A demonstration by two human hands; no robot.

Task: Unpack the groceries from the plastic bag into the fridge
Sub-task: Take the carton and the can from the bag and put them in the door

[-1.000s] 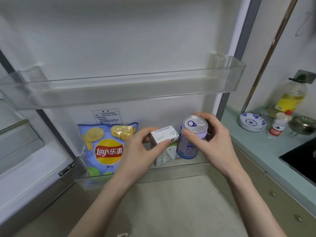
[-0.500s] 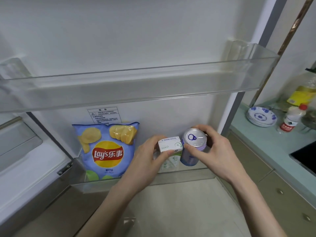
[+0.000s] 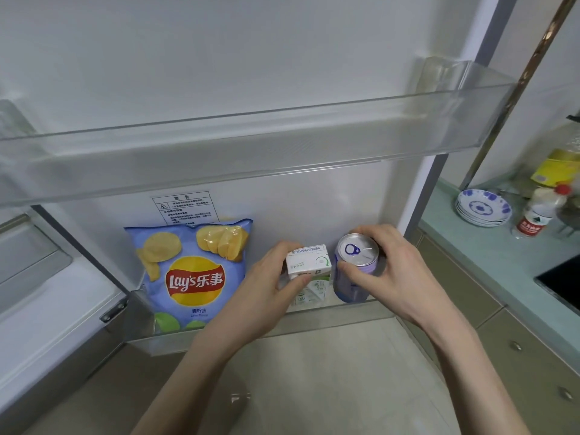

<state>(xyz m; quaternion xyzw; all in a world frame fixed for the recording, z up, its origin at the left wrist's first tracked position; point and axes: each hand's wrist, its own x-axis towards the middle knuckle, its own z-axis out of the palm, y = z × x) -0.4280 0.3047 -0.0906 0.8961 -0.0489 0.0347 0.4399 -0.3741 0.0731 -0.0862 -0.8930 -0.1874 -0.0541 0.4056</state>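
My left hand [image 3: 260, 296] grips a small white and green carton [image 3: 309, 266] standing in the lower door bin [image 3: 345, 312] of the open fridge door. Right beside the carton, my right hand [image 3: 395, 271] grips a purple drink can [image 3: 354, 271] with a silver top, its base down inside the same bin. A blue Lay's chip bag [image 3: 191, 271] stands upright at the left end of that bin. The plastic bag is out of view.
A clear upper door shelf [image 3: 251, 152] spans the door just above my hands. To the right is a counter [image 3: 489, 259] with stacked blue-patterned plates [image 3: 483, 208], a red-capped bottle [image 3: 536, 215], an oil bottle [image 3: 555, 171] and a black cooktop [image 3: 561, 284]. Cabinet drawers [image 3: 518, 346] lie below it.
Both hands have lowered the carton and the can down into the lower door bin. The view has dropped and moved closer to the door.
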